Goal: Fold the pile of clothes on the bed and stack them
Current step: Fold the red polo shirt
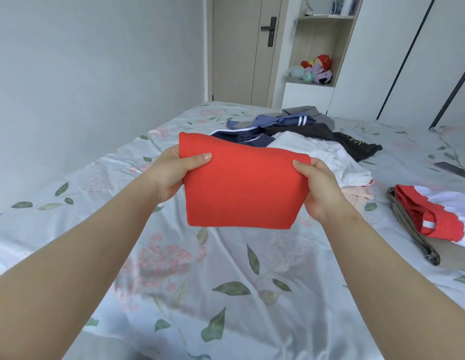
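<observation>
A folded red garment (241, 188) hangs in the air above the floral bed sheet (200, 281), held between both hands. My left hand (174, 175) grips its left edge with the thumb on top. My right hand (319, 188) grips its right edge the same way. Behind it lies the unfolded pile of clothes (304, 136): navy, blue, grey, dark brown, white and pink pieces. At the right, a stack of folded clothes (429, 224) has a red and white piece on an olive one.
A grey wall runs along the bed's left side. A door (241, 48) and a shelf with plush toys (314, 68) stand beyond the bed's far end, wardrobe panels at the right. A dark flat object (455, 170) lies on the bed at the far right.
</observation>
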Available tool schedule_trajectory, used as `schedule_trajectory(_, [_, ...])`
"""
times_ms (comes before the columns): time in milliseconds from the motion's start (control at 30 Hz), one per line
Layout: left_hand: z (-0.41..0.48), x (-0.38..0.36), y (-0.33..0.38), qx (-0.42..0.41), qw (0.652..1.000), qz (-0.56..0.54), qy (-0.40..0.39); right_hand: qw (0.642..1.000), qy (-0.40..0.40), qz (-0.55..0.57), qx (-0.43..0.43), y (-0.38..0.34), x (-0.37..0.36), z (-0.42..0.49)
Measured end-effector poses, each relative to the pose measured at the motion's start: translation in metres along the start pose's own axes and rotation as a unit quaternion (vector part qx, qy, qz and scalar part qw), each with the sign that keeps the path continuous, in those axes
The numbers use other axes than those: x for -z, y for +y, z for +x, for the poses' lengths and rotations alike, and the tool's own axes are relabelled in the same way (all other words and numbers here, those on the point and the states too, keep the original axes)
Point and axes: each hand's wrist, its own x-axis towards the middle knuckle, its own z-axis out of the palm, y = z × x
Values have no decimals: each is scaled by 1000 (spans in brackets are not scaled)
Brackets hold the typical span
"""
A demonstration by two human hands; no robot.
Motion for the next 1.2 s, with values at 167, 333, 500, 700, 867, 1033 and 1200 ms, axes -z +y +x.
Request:
schedule_trajectory(167, [-36, -1, -37, 12, 1000, 6, 17, 999, -3, -38, -9, 24, 25, -28])
schedule_trajectory(333, [-94, 4, -115, 158, 985, 56, 45, 983, -26, -105, -152, 98, 60, -83])
schedule_trajectory(500, [-115, 7, -138, 224, 966, 69, 112, 965, 3, -195, -177, 113, 56, -95])
schedule_trajectory(700, [-90, -10, -120, 139, 973, 133, 128, 963, 41, -234, -127, 111, 35, -78])
schedule_trajectory(867, [-67, -11, -118, 28, 962, 203, 179, 957, 150, -249, -15, 114, 38, -62])
schedule_trajectory(1033, [-57, -11, -158, 133, 857, 474, 150, 908, 106, -394, -91, 141, 50, -49])
schedule_trajectory(1200, [-55, -18, -171, 160, 814, 513, 222, 887, 106, -424, -153, 142, 50, -34])
